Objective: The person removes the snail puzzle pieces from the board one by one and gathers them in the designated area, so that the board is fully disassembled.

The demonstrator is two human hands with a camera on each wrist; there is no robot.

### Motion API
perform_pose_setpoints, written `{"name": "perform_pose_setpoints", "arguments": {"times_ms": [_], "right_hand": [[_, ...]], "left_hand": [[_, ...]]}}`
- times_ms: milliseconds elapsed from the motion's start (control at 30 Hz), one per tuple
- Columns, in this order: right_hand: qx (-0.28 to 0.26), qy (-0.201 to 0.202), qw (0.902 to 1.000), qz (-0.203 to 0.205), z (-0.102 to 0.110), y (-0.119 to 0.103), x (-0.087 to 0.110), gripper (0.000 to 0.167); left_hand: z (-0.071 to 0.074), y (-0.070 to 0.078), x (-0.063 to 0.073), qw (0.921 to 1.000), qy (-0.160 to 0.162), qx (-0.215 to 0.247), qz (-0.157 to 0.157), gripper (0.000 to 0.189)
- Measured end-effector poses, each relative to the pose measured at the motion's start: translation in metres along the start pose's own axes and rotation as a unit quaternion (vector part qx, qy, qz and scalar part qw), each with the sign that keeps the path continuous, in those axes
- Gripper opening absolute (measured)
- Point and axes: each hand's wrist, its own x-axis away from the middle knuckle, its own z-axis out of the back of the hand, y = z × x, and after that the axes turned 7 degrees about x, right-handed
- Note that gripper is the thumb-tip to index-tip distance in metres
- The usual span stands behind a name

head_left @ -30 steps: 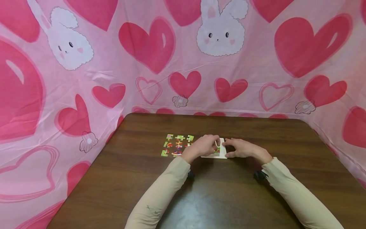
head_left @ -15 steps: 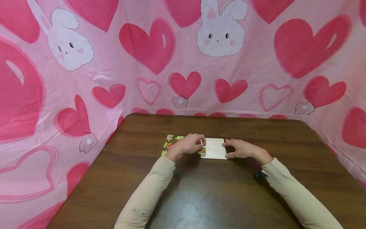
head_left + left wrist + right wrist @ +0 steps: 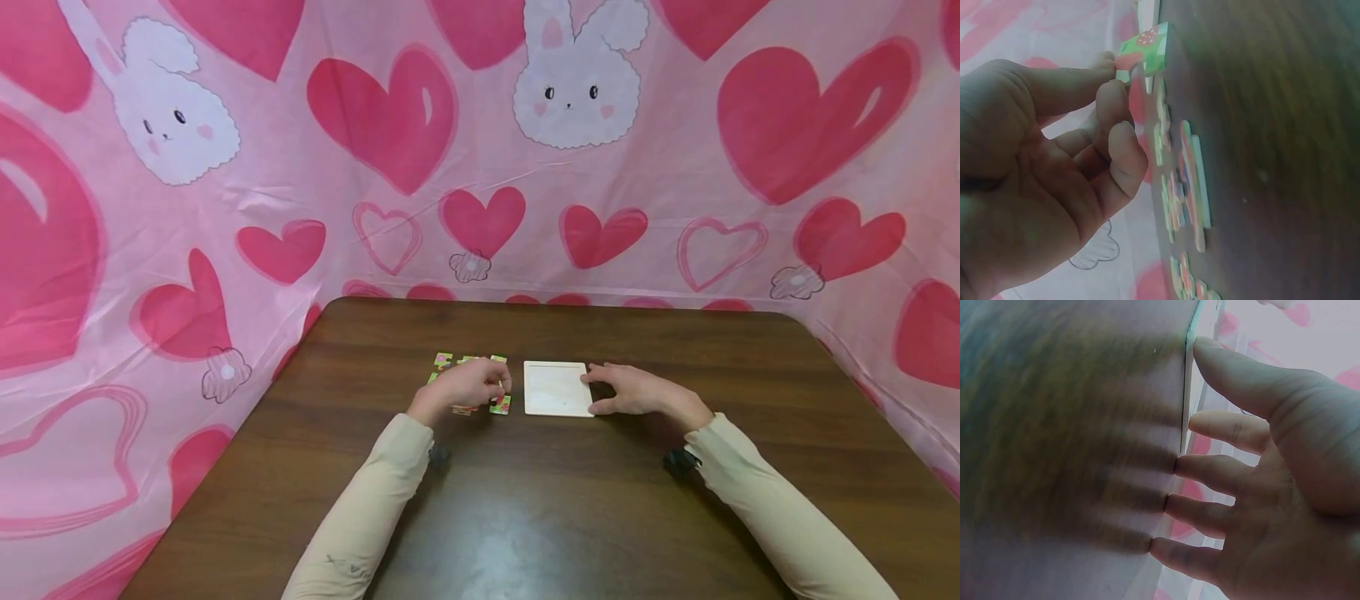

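My left hand (image 3: 459, 388) pinches a jigsaw puzzle piece (image 3: 1155, 51) by its edge, green with a dotted red shape. In the left wrist view the piece is tilted and appears just above the brown table. Other puzzle pieces (image 3: 1196, 181) lie flat near that hand, partly hidden under it in the head view. A shallow white puzzle tray (image 3: 555, 390) lies flat with nothing in it. My right hand (image 3: 633, 392) rests at the tray's right edge, thumb and index finger touching it. Its remaining fingertips touch the tabletop.
Loose pieces (image 3: 443, 359) lie in a spread group on the brown wooden table (image 3: 570, 517), left of the tray. A pink cloth (image 3: 480, 150) with hearts and rabbits hangs behind and beside the table.
My left hand has carried the puzzle piece left from over the tray to beside the loose pieces, uncovering the tray. The right hand has stayed at the tray's edge.
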Motion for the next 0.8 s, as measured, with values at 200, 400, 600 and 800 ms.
{"name": "perform_pose_setpoints", "arguments": {"times_ms": [200, 400, 600, 800], "right_hand": [[-0.004, 0.0, 1.0, 0.0, 0.001, 0.0, 0.001, 0.065], [-0.007, -0.003, 1.0, -0.004, 0.002, -0.002, -0.001, 0.066], [-0.003, -0.002, 1.0, -0.006, 0.004, -0.002, -0.001, 0.065], [-0.011, 0.028, 0.9995, 0.001, 0.002, 0.005, 0.007, 0.059]], "left_hand": [[0.001, -0.003, 0.004, 0.9998, -0.001, 0.017, 0.009, 0.009], [0.007, -0.004, 0.006, 0.9998, -0.002, 0.017, 0.012, 0.013], [0.023, -0.005, 0.012, 0.9994, 0.009, 0.008, 0.033, 0.016], [0.043, -0.009, 0.019, 0.9985, 0.023, -0.006, 0.049, 0.025]]}}
